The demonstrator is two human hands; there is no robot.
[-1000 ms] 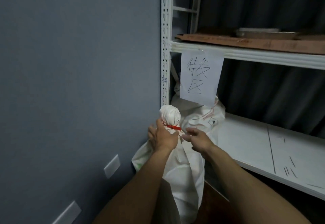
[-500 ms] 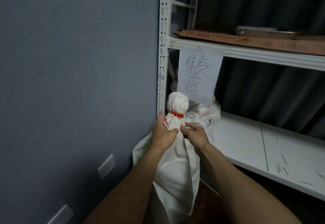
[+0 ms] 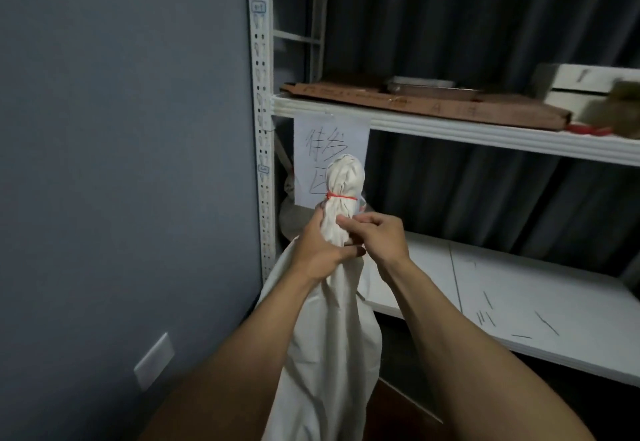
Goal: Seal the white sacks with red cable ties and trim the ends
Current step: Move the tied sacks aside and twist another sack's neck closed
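Grips the white sack [image 3: 332, 319] by its gathered neck with the left hand [image 3: 318, 250], fingers wrapped round the cloth just below the red cable tie [image 3: 341, 197]. Pinches the same neck from the other side with the right hand [image 3: 377, 236], thumb and fingertips closed on the fabric. Holds the neck up in front of the left end of the lower shelf [image 3: 519, 302], close to the perforated upright [image 3: 259, 128], with the body of the sack hanging down between the forearms and its bottom out of view. Shows the tie cinched tight under a bunched knob of cloth, with no long tail visible (perhaps hidden behind the neck, perhaps cut; cannot tell). Reads as the close of the sealing step for this sack: settling or checking the closure, not threading. Calls next, probably, for a look round the tie for any leftover end, then a cutter for the trim. Notes something red and blurred at the right end of the upper shelf [image 3: 450, 128], too unclear to name. Needs one hand on the neck meanwhile, against the soft sack slumping. Otherwise suggests setting it down at the lower shelf's left corner, beside a second white sack [image 3: 291, 212] behind the handwritten paper sign [image 3: 318, 135]
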